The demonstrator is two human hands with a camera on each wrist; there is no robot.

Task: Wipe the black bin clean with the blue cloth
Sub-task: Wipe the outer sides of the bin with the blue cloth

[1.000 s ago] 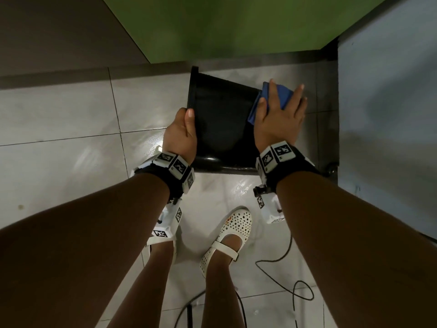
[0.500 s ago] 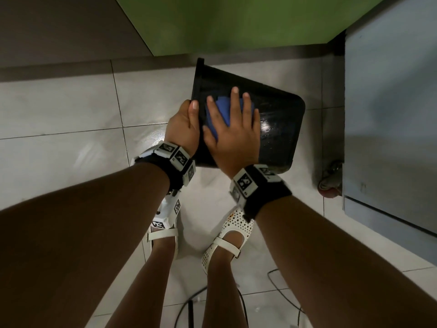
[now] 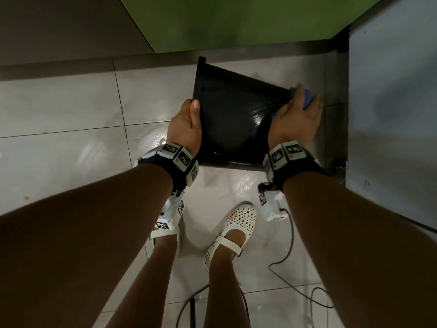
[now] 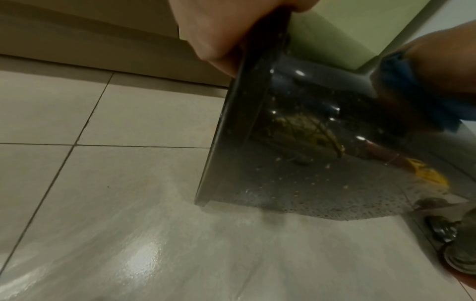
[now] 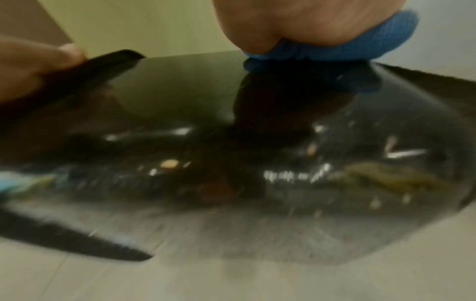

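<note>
The black bin (image 3: pixel 231 119) lies tilted on its side on the tiled floor, its rim to the left. My left hand (image 3: pixel 186 129) grips that rim, thumb on the outer wall; the left wrist view shows the fingers (image 4: pixel 221 30) hooked over the edge. My right hand (image 3: pixel 295 114) lies on the bin's right end and presses the blue cloth (image 3: pixel 308 99) against the wall. The cloth (image 5: pixel 360 46) bulges out from under the palm in the right wrist view, which is blurred. Specks and yellowish smears show on the bin's glossy wall (image 4: pixel 296 163).
A grey cabinet (image 3: pixel 390 114) stands close on the right, with a caster wheel (image 3: pixel 338 162) near the bin. A green wall (image 3: pixel 236 20) is behind. My feet in white shoes (image 3: pixel 238 223) and loose cables (image 3: pixel 288 245) are on the floor below the bin.
My right hand swept the cloth from the bin's left part, beside my left hand, across to its right end. The bin turned slightly in my left hand's grip.
</note>
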